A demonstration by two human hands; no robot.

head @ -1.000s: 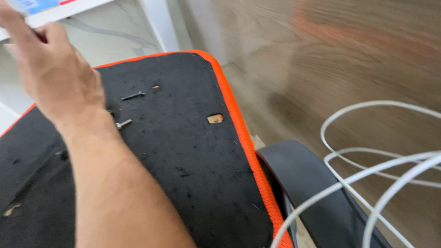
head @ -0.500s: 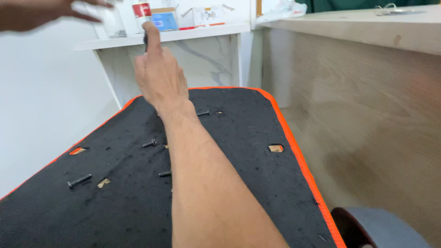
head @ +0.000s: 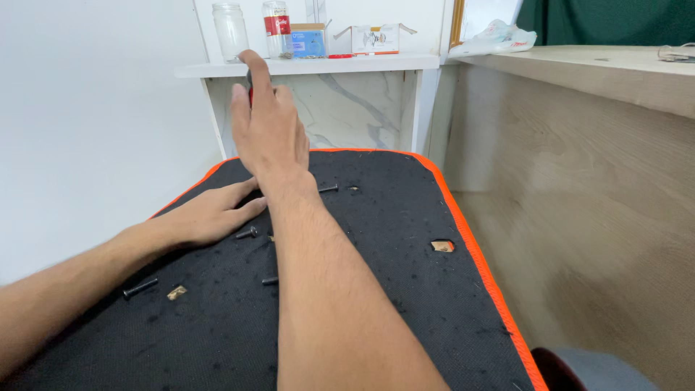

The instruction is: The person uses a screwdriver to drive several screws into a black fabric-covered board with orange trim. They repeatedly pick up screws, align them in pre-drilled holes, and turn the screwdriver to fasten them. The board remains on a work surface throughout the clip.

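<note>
I see on the shelf: jar with red label, blue box, open white carton; white bag on desk.

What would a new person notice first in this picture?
First, the right hand, raised mid-picture, gripping a dark, partly hidden tool. Below it, the left hand rests flat on a black pad with orange edging, where black bolts lie scattered. Jars and boxes stand on the white shelf behind.

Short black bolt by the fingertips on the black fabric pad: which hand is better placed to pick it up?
Probably left. The left hand lies flat with fingertips beside the short black bolt; the right hand is raised, gripping a dark tool.
</note>
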